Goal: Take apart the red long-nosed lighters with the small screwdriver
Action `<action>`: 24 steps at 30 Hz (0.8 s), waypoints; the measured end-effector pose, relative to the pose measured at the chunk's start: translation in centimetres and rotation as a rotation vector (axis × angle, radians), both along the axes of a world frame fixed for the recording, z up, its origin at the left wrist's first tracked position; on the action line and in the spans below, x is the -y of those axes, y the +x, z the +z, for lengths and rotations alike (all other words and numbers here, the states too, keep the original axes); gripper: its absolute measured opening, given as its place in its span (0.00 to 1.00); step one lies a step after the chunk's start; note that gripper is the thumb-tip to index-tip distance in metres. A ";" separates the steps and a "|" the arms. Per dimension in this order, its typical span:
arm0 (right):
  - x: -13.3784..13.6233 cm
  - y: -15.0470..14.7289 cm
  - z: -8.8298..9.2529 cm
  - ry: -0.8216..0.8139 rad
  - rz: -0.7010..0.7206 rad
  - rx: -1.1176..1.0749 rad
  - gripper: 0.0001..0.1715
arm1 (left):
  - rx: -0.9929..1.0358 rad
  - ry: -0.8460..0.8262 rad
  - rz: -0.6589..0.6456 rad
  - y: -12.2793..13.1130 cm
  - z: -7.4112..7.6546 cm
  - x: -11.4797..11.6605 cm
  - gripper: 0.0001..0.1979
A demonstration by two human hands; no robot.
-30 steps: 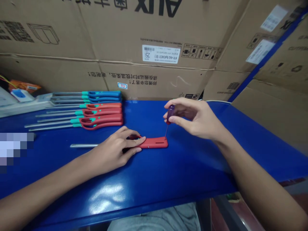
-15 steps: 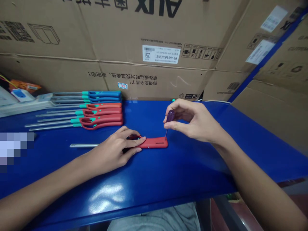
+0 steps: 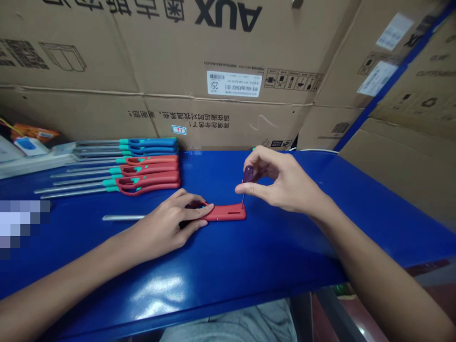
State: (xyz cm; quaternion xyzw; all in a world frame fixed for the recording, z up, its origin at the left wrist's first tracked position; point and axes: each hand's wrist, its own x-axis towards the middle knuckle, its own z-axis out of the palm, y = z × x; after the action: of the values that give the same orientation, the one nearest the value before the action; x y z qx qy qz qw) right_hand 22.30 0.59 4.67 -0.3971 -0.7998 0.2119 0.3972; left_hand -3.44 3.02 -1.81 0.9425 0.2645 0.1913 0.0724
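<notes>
Red long-reach lighter (image 3: 226, 212) lies flat on the blue tabletop (image 3: 249, 266), near its middle, with its metal tube (image 3: 123, 217) pointing left.

1. Left hand (image 3: 167, 225): closed down over the trigger end of the lighter, pinning it to the tabletop. I see no change in this hold over the last second.
2. Right hand (image 3: 285, 183): pinched narrow on a small purple-handled screwdriver (image 3: 248, 174), held nearly upright. Within the last second this hand has come lower and its fingers have shifted on the handle, so less of the purple shows above them.
3. Screwdriver tip: it remains at the same spot at the rear end of the red body. I judge that the tool has stayed seated while the fingers worked it; I cannot tell whether the tip sits in a screw.

Behind the lighter, well apart from it, a row of finished-looking lighters (image 3: 146, 168) lies side by side, red handles nearer, blue handles (image 3: 153, 143) farther. Stacked cardboard cartons (image 3: 107, 57) wall in the back and right; one carries a white barcode label (image 3: 233, 84). Small packets (image 3: 33, 134) sit at the far left.
</notes>
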 end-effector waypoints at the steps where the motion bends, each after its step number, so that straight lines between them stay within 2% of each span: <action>1: 0.0 0.0 0.0 0.004 -0.008 0.004 0.15 | -0.002 0.000 0.001 0.0 0.0 0.0 0.16; 7: -0.6 -0.2 -1.0 0.081 -0.105 -0.064 0.17 | -0.004 0.019 -0.002 0.0 0.1 0.1 0.16; 10: -1.2 -0.2 -1.2 0.089 -0.133 -0.230 0.18 | 0.024 0.057 -0.027 0.0 -0.1 0.1 0.16; 12: -1.7 0.0 -0.9 0.131 -0.204 -0.384 0.17 | 0.075 0.096 -0.068 -0.1 -0.2 0.1 0.16; 14: -2.1 0.4 -0.6 0.164 -0.265 -0.537 0.14 | 0.157 0.131 -0.113 -0.1 -0.3 0.2 0.16; 16: -2.3 0.9 -0.3 0.121 -0.256 -0.639 0.10 | 0.262 0.165 -0.130 -0.1 -0.1 0.5 0.16; 18: -2.3 1.3 -0.1 -0.013 -0.176 -0.638 0.06 | 0.369 0.197 -0.105 -0.1 0.3 0.9 0.17; 20: -1.9 1.3 0.2 -0.157 -0.039 -0.536 0.04 | 0.464 0.227 -0.072 0.0 0.7 1.5 0.16; 24: 0.2 0.4 1.0 -0.346 0.336 -0.278 0.11 | 0.575 0.254 -0.057 0.1 1.3 2.3 0.14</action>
State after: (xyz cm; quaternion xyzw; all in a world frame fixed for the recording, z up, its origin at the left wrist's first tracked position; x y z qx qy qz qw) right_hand 22.75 0.38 5.65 -0.2879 -0.7443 0.4605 0.3886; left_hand -3.31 0.72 -0.49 0.8582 0.1809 0.4793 0.0314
